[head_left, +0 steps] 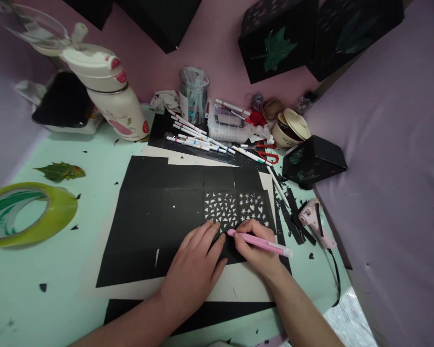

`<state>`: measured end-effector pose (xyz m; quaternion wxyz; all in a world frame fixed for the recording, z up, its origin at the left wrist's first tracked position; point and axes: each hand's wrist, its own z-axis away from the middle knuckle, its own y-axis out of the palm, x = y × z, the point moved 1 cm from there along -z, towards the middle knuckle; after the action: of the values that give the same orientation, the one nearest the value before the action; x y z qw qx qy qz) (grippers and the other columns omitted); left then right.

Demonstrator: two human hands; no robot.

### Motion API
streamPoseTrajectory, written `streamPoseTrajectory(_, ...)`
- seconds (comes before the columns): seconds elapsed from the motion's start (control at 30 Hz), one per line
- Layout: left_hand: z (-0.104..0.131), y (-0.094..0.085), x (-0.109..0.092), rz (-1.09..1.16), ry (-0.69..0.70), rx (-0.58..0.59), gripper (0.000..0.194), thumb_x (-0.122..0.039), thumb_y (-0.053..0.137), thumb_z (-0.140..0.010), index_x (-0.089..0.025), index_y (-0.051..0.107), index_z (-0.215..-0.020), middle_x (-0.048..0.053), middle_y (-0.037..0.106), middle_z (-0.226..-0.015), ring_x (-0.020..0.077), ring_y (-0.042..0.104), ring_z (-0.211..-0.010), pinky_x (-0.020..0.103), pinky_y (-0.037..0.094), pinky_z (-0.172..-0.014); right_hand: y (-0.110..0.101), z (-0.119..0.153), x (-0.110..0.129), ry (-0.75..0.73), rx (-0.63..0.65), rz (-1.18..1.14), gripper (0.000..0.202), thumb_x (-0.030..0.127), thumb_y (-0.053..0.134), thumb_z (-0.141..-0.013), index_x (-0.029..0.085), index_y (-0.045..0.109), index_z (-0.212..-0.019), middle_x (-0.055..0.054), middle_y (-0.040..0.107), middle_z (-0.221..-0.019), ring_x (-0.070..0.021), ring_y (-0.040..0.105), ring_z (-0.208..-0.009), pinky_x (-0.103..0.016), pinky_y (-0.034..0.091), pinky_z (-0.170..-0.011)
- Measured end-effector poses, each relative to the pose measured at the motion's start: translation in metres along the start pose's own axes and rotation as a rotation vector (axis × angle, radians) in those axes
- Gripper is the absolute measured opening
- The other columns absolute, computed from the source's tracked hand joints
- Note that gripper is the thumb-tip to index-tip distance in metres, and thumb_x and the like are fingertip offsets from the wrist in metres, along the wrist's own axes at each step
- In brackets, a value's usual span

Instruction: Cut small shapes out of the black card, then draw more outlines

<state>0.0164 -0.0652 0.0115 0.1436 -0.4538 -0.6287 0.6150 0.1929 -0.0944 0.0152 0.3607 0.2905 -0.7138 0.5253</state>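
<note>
A black sheet of card [144, 221] with fold lines lies on a white sheet [126, 291]. Small triangles, stars and hearts are cut out of its right part, showing white. My left hand [197, 262] rests on the card with fingers stretched out, just below the triangle cutouts. In my right hand [258, 246] is a pink pen-shaped craft knife [260, 242], gripped like a pencil. Its tip meets the card beside my left fingertips; the blade is too small to make out.
Several markers [191, 140], red-handled scissors [267, 152] and a jar of glue sticks [194, 96] stand or lie behind. At right are a black paper box [314, 161] and a pink glue gun [316, 221]. Green tape [63, 212], a leaf [61, 171] and a bottle [115, 106] are left.
</note>
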Motion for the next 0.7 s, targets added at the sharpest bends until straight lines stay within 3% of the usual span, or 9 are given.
streamPoseTrajectory(0.37, -0.0006, -0.0003, -0.0003, -0.004, -0.003, 0.007, 0.035, -0.027, 0.054, -0.089, -0.015, 0.058, -0.122, 0.013, 0.053, -0.136, 0.0301, 0.045, -0.129, 0.05, 0.045, -0.102, 0.0009, -0.0001, -0.004, 0.048, 0.032, -0.009, 0.016, 0.021, 0.062, -0.081, 0.023, 0.052, -0.069, 0.001, 0.062, -0.064, -0.014, 0.058, -0.057, -0.026, 0.045, -0.055)
streamPoseTrajectory(0.7, -0.0009, -0.0018, -0.0009, 0.004, -0.005, 0.008, 0.035, -0.026, 0.056, -0.089, -0.014, 0.058, -0.121, 0.015, 0.053, -0.135, 0.0307, 0.045, -0.129, 0.051, 0.045, -0.101, 0.0031, -0.0007, -0.0048, 0.034, -0.02, -0.031, 0.021, 0.02, 0.061, -0.081, 0.022, 0.046, -0.066, 0.003, 0.055, -0.061, -0.0122, 0.053, -0.056, -0.025, 0.041, -0.053)
